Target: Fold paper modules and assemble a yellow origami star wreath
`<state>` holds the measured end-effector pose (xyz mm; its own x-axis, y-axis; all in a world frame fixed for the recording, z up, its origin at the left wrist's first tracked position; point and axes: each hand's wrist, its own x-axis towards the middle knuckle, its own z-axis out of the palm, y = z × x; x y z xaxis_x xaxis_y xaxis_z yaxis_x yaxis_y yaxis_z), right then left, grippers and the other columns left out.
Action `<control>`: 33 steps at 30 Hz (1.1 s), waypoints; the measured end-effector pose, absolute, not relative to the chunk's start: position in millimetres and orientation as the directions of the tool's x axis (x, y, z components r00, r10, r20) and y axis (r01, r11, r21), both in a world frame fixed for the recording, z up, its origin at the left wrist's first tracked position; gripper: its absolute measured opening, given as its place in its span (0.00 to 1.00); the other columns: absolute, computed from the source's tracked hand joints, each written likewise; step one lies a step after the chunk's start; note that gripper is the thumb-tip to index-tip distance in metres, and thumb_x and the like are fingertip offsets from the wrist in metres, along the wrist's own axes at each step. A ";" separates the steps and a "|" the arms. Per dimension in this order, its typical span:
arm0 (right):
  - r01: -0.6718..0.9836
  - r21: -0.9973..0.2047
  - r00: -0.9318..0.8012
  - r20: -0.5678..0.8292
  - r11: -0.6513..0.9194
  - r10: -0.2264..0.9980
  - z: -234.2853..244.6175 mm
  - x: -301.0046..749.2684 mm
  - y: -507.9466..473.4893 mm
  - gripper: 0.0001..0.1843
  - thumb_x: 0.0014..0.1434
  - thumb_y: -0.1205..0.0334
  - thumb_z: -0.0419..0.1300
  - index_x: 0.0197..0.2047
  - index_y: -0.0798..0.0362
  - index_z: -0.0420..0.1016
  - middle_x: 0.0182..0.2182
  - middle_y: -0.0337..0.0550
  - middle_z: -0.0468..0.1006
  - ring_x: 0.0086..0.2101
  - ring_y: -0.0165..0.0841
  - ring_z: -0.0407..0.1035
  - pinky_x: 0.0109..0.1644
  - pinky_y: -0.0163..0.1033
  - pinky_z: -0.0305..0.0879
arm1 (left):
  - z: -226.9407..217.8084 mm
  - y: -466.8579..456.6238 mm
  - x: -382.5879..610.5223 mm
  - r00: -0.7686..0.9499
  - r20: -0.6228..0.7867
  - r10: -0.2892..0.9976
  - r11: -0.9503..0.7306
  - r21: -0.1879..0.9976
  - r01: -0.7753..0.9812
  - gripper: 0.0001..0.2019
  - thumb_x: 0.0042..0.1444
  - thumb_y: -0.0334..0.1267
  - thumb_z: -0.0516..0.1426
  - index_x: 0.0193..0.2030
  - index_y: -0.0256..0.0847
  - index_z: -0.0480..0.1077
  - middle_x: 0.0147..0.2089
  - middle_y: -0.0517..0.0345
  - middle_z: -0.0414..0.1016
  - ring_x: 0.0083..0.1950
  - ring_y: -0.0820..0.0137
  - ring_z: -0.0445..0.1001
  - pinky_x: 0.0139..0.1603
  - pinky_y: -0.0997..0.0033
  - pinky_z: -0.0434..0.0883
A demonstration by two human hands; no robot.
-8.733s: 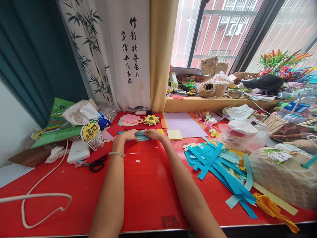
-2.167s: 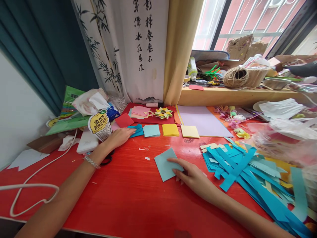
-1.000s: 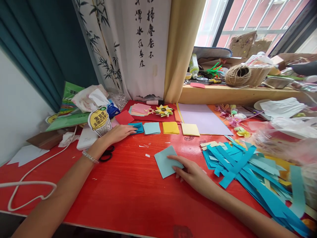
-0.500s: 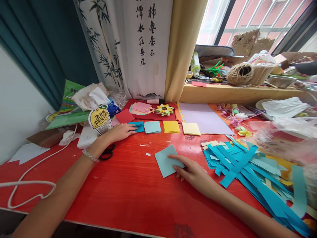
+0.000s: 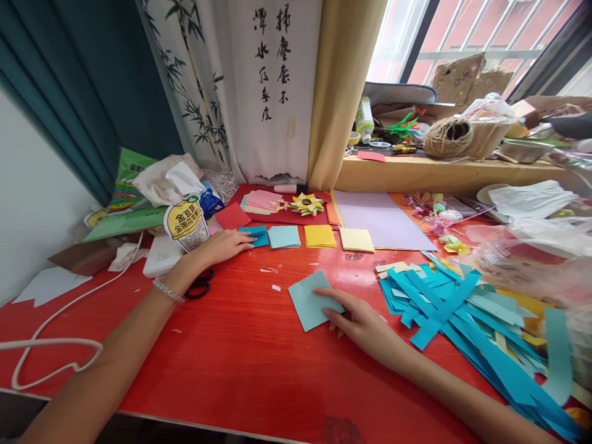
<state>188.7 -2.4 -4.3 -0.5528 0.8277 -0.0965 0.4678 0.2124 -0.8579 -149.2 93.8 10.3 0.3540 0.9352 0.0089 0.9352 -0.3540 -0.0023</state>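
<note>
My left hand (image 5: 224,245) reaches to the back of the red table, its fingers lying flat with the tips on a stack of deep-blue paper squares (image 5: 259,235). To its right, stacks of light-blue (image 5: 284,237), yellow (image 5: 320,236) and cream (image 5: 356,240) paper squares stand in a row. Nearer to me, my right hand (image 5: 361,317) grips a pale blue-green paper square (image 5: 309,302) at its right corner, index finger on top and thumb at the edge. The square lies turned at an angle, low over or on the table; its right corner is hidden by my fingers.
Many blue paper strips (image 5: 444,308) spread over the right side. Black scissors (image 5: 202,286) lie partly under my left wrist. Behind the stacks are a folded paper ring (image 5: 307,205) and a lilac sheet (image 5: 383,222). A white cable (image 5: 74,306) crosses the left.
The camera view shifts very slightly. Both hands, the paper square and the stacks stay where they were.
</note>
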 end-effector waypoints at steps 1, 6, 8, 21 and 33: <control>0.467 -0.858 -0.554 -0.096 0.213 0.827 -4.1 188.6 -2.4 0.20 0.60 0.60 0.49 0.56 0.49 0.63 0.39 0.44 0.73 0.29 0.29 0.65 0.35 0.37 0.63 | 10.6 93.6 -148.9 0.354 0.008 0.935 -0.354 -0.007 0.935 0.20 0.61 0.48 0.43 0.56 0.50 0.65 0.61 0.62 0.62 0.57 0.65 0.66 0.55 0.68 0.61; 0.466 -0.858 -0.554 -0.094 0.214 0.827 -4.4 188.8 -1.8 0.20 0.60 0.60 0.49 0.55 0.48 0.63 0.38 0.43 0.73 0.28 0.29 0.65 0.34 0.37 0.62 | 10.7 93.4 -147.7 0.351 0.014 0.936 -0.350 -0.046 0.936 0.20 0.62 0.46 0.42 0.55 0.50 0.66 0.60 0.62 0.64 0.56 0.65 0.67 0.55 0.68 0.62; 0.467 -0.858 -0.553 -0.094 0.215 0.828 -4.8 188.8 -1.6 0.20 0.60 0.60 0.49 0.55 0.48 0.63 0.38 0.43 0.73 0.29 0.29 0.65 0.34 0.37 0.62 | 9.4 93.7 -147.8 0.350 0.021 0.937 -0.348 -0.069 0.935 0.19 0.62 0.44 0.42 0.55 0.50 0.66 0.60 0.62 0.65 0.56 0.65 0.67 0.55 0.67 0.62; 0.457 -0.862 -0.554 -0.081 0.221 0.828 -7.2 189.1 -0.1 0.20 0.60 0.58 0.49 0.56 0.48 0.62 0.38 0.43 0.73 0.29 0.30 0.66 0.34 0.38 0.64 | 3.8 82.5 -133.4 0.345 0.134 0.929 -0.305 -0.249 0.919 0.30 0.59 0.28 0.41 0.67 0.42 0.37 0.55 0.46 0.69 0.52 0.61 0.71 0.47 0.63 0.68; 0.155 -0.985 -0.568 -0.151 -0.075 0.809 -12.9 190.7 7.9 0.25 0.60 0.56 0.50 0.58 0.57 0.60 0.25 0.41 0.74 0.25 0.30 0.69 0.34 0.39 0.66 | 33.3 26.5 -65.7 0.463 0.626 0.627 -0.309 -0.346 0.886 0.24 0.58 0.22 0.41 0.62 0.30 0.54 0.58 0.43 0.65 0.57 0.63 0.67 0.60 0.61 0.62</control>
<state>190.7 7.9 -12.9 -0.5678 0.8092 -0.1509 0.1553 -0.0748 -0.9850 -65.7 26.5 33.3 0.4630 0.6271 0.6263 0.8860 -0.3087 -0.3459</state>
